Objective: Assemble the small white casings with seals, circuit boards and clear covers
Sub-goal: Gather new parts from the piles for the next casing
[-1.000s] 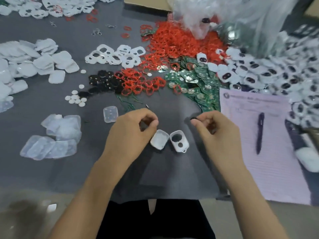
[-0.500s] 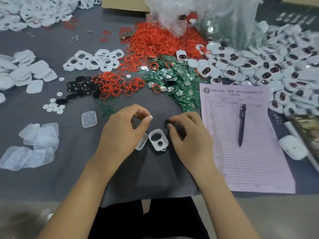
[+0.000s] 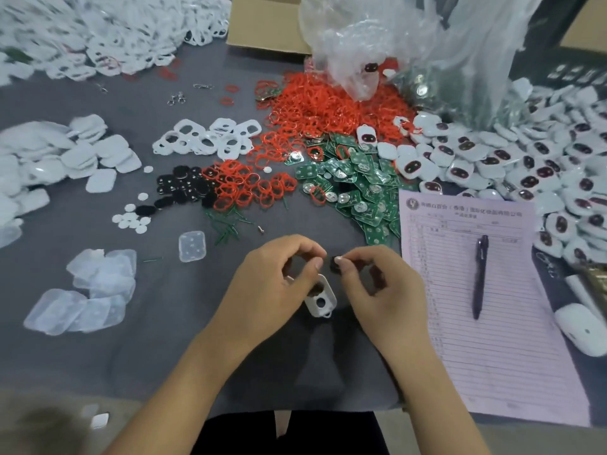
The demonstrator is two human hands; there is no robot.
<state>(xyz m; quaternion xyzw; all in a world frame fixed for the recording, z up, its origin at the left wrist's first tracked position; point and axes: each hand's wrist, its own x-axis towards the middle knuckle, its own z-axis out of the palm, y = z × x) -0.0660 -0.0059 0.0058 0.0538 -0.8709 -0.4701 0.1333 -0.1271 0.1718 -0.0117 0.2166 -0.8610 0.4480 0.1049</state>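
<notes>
While right hand (image 3: 377, 287) fingers pinch a black piece (image 3: 335, 261), the casing (image 3: 320, 298) lies lengthwise, loop nearest.

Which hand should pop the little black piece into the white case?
Probably the right hand. It already pinches the small black piece just above the white casing. The left hand rests beside the casing, so it seems better placed to steady it.

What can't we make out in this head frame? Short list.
- Small black part pinched in the right hand: too small to identify.
- Left hand grip: whether it holds anything is hidden by its curled fingers.
- White casing: upper end covered by the left hand.
- Form text on the pink sheet: too small and blurred to read.
- White piles at top left: motion-blurred, cut off by the edge.
</notes>
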